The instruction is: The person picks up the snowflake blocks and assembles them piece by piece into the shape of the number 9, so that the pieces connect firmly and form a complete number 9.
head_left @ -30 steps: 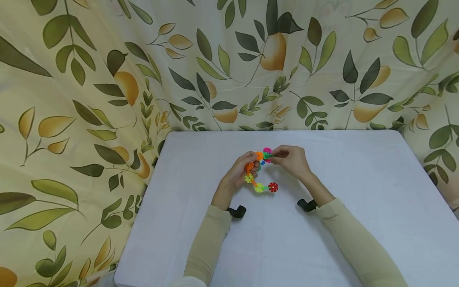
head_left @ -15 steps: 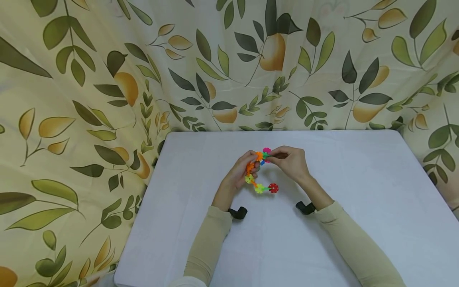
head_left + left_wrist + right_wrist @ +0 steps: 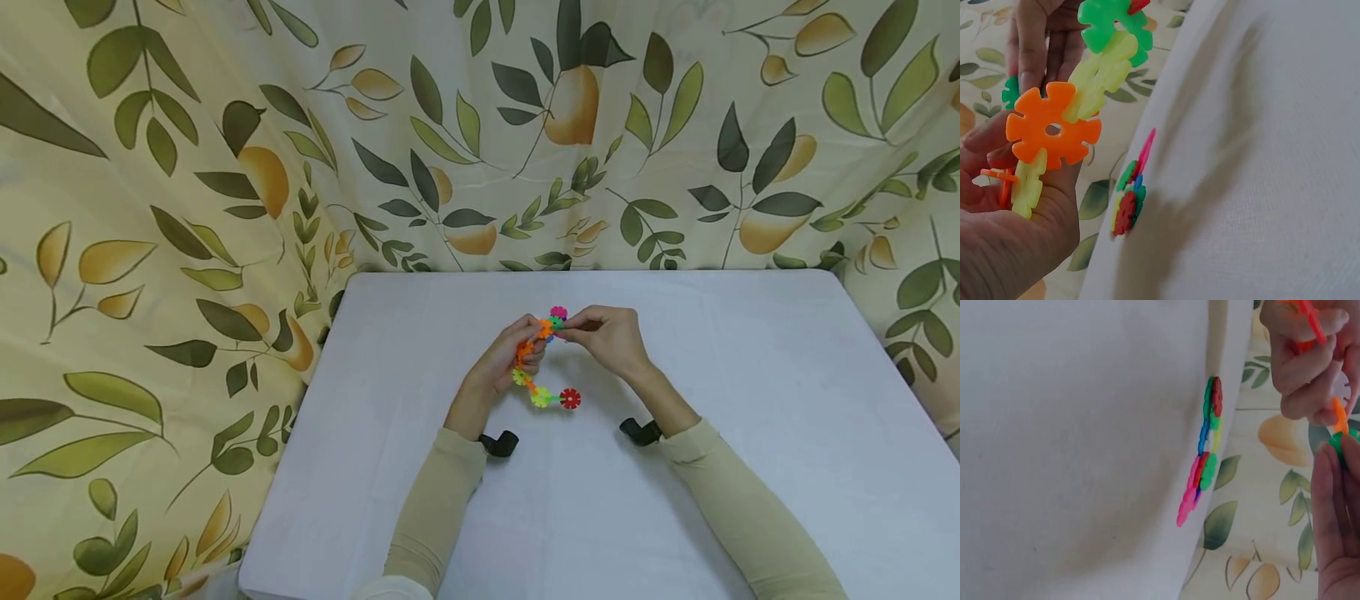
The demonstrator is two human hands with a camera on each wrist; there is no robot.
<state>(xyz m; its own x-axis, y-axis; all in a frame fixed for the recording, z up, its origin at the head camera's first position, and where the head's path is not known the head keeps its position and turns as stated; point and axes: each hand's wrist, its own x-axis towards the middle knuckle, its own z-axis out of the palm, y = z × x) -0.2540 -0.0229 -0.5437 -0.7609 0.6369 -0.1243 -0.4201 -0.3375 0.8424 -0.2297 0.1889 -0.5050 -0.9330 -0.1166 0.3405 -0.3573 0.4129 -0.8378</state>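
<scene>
My left hand [image 3: 504, 360] grips a chain of interlocking plastic snowflake discs near its upper end. The chain hangs in a curve from orange discs through yellow discs [image 3: 541, 397] to a red disc [image 3: 570, 399] at the free end. The left wrist view shows an orange disc [image 3: 1077, 133] slotted into yellow ones, with a green disc [image 3: 1092, 28] beyond. With thumb and fingertips, my right hand [image 3: 611, 340] pinches a green disc [image 3: 1337, 445] against the chain's orange end disc [image 3: 1340, 415]. Fingers hide whether the slots are fully joined.
On the white table [image 3: 750, 358], near its far edge behind the hands, lies a group of loose discs [image 3: 1209, 434] in pink, red, green, blue and yellow. A leaf-and-fruit patterned curtain [image 3: 480, 150] hangs behind the table.
The chain's free end has dipped slightly toward the table's near side. The green disc and orange end disc have shifted a little while both hands stay nearly in place.
</scene>
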